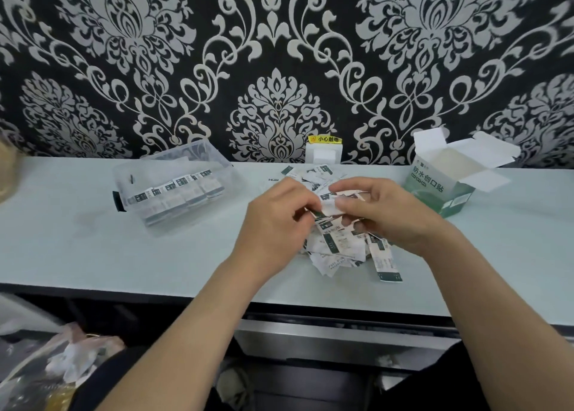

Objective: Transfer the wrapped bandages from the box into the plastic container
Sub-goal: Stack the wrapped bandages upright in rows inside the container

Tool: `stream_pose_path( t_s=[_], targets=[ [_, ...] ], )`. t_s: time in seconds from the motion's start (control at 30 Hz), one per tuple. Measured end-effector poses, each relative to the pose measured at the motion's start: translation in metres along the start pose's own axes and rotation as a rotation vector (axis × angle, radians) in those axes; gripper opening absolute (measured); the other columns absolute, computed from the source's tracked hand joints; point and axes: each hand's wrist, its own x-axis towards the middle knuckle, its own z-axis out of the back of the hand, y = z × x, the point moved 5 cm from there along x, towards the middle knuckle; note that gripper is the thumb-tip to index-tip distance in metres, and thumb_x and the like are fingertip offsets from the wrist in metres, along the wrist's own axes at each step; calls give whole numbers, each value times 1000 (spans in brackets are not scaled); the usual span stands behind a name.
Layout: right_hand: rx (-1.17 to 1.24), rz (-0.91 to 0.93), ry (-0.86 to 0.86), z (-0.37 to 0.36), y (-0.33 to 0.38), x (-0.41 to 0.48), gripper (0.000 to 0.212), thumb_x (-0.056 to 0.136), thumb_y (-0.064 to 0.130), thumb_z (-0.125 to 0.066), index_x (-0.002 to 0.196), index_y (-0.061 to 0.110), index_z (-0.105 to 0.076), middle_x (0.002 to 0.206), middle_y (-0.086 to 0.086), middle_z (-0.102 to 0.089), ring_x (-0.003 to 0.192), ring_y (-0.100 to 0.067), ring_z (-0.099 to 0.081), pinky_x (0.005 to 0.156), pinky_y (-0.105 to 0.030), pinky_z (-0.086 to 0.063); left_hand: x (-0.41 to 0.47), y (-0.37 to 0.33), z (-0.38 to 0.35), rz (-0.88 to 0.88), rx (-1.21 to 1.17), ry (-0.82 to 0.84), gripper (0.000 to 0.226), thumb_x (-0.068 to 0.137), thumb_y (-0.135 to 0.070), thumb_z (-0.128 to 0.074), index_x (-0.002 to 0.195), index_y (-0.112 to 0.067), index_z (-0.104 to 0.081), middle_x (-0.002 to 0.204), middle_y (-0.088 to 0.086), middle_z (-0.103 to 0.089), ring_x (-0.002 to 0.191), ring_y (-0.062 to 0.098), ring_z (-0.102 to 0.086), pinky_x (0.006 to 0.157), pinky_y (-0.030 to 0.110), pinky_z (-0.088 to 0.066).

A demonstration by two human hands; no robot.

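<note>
A loose pile of white and dark-green wrapped bandages lies on the pale table in the middle. My left hand and my right hand meet above the pile, both pinching a small bunch of wrapped bandages between the fingertips. The clear plastic container stands to the left and holds a row of stacked bandages. The green and white bandage box stands open at the right; its inside looks empty.
A white socket with a yellow warning label sits on the patterned wall behind the pile. A plastic bag lies below the table's front edge at the lower left. A tan object shows at the left edge.
</note>
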Motion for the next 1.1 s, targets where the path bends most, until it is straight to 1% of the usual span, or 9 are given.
stream_pose_path(
  t_s=[0.07,0.17,0.27,0.37,0.53,0.73,0.9,1.0,1.1],
  targets=[
    [-76,28,-108,10,-2,1,22,87,8,-70,108,16,-68,71,-6,-64,56,-9,-59,55,-20,-46,1,0,-12,103,-3,92,21,75,-4,-70,83,-23,-64,83,-17,-53,74,10,-54,69,36,-51],
    [-162,1,-253,31,-6,-1,23,86,3,-69,106,14,-65,78,-10,-68,54,-9,-63,49,-18,-46,-6,3,-36,271,174,407,41,72,-43,-78,96,-35,-46,97,-17,-49,91,9,-48,78,37,-48],
    [-202,-110,-238,44,-17,-4,23,86,2,-69,106,13,-64,81,-13,-68,56,-13,-66,50,-21,-49,-19,0,-57,236,393,647,63,67,-66,-70,111,-34,-39,117,-12,-43,107,12,-41,85,36,-46],
    [-211,-212,-149,43,-28,-6,21,87,-1,-66,103,13,-63,90,-16,-69,62,-21,-69,57,-25,-58,-21,5,-61,275,361,642,55,73,-56,-70,112,-31,-40,116,-8,-43,107,15,-43,85,35,-44],
    [-259,-218,-68,38,-35,-3,15,87,-4,-65,93,10,-65,104,-16,-67,81,-29,-73,73,-40,-61,-16,19,-53,419,279,627,36,80,-33,-70,100,-29,-41,101,-5,-53,94,18,-52,73,31,-38],
    [-274,-231,-114,38,-38,1,11,86,-5,-65,90,5,-67,103,-15,-66,81,-27,-72,73,-39,-62,-16,25,-46,522,227,622,40,78,-29,-75,101,-24,-43,78,-15,-49,76,16,-50,56,26,-31],
    [-289,-238,-117,38,-38,2,10,86,-4,-65,91,5,-67,106,-14,-66,85,-27,-73,76,-41,-61,-14,40,-29,648,61,565,38,74,-19,-79,97,-28,-50,90,-4,-60,79,22,-59,71,35,-50],
    [-278,-235,-112,38,-35,1,11,86,-3,-66,92,5,-68,104,-16,-67,82,-27,-73,77,-42,-61,-13,54,-15,716,-51,539,35,74,-11,-79,92,-33,-59,96,8,-67,67,25,-60,62,37,-51],
    [-230,-226,-100,36,-31,1,11,86,-2,-67,93,6,-68,102,-18,-66,76,-28,-72,77,-41,-61,-12,65,1,764,-79,475,32,74,-5,-78,86,-32,-67,91,10,-72,69,28,-66,72,44,-57]
  ],
)
